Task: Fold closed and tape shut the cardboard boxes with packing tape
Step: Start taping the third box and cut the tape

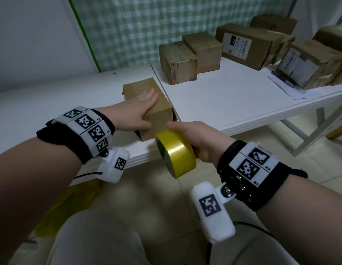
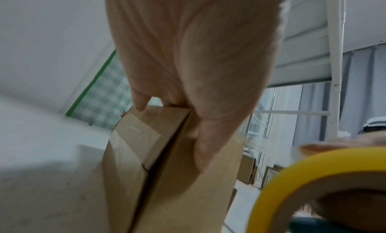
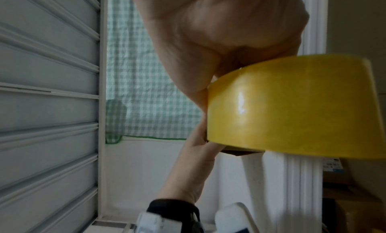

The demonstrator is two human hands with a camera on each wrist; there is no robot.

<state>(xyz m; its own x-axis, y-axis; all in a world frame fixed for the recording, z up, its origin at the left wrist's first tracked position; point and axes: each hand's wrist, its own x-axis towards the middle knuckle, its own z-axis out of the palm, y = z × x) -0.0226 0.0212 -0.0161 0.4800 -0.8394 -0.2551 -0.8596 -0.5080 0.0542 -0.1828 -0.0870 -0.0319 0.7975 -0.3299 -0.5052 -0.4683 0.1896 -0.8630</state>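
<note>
Brown cardboard fills the space under the left hand [image 1: 141, 109]: a small box [image 1: 158, 115] lies at the near edge of the white desk [image 1: 233, 96], and this grip lies on it with fingers straight along the top and the thumb down the near end face. The left wrist view adds what the head view hides: the fingertips [image 2: 140, 104] reach the far top edge, the thumb lies flat on the end panel, and a dark seam between flaps runs down that end of the box [image 2: 167, 178].

Just to the right of that grip, the right hand [image 1: 197, 140] is clamped on a yellow roll of tape [image 1: 176, 153], held off the desk's front edge and close to the box's near end. The right wrist view shows the thumb running along the side of the roll of tape [image 3: 292, 107]; the fingers on the other side are hidden.

Well beyond both grips, several taped boxes [image 1: 204, 52] stand in a group, some with printed labels, with loose paper [image 1: 292, 88] beside them.
</note>
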